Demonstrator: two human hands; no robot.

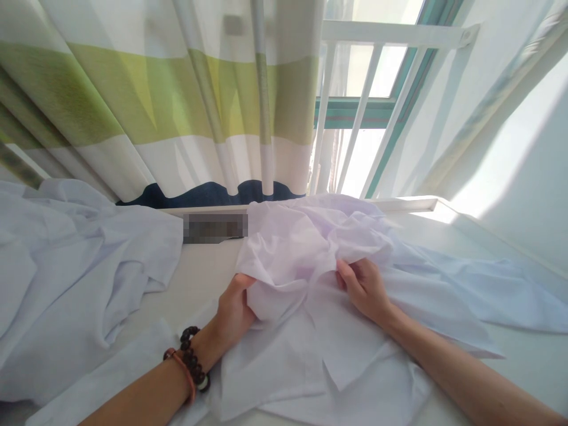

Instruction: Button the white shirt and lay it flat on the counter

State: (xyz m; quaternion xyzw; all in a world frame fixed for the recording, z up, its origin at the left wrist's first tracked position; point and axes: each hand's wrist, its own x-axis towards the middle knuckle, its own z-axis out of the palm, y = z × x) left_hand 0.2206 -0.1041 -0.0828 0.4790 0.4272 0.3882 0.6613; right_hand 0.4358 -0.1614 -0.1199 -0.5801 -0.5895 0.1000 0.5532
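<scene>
the person's left hand (235, 310) is closed around a bunched fold of the white cloth (302, 248), with the fingers tucked into the wad. the right hand (364, 290) has its fingers curled in, pinching the same bunch from the other side. the white cloth lies in the middle of the pale table (199, 278), gathered high between the two hands and spreading flat toward the person and out to the right. a dark bead bracelet (193, 358) sits on the left wrist. a second white sheet (66, 266) lies crumpled at the left, apart from the hands. behind the table hangs a green and white striped curtain (177, 100), beside white window bars (355, 118).
</scene>
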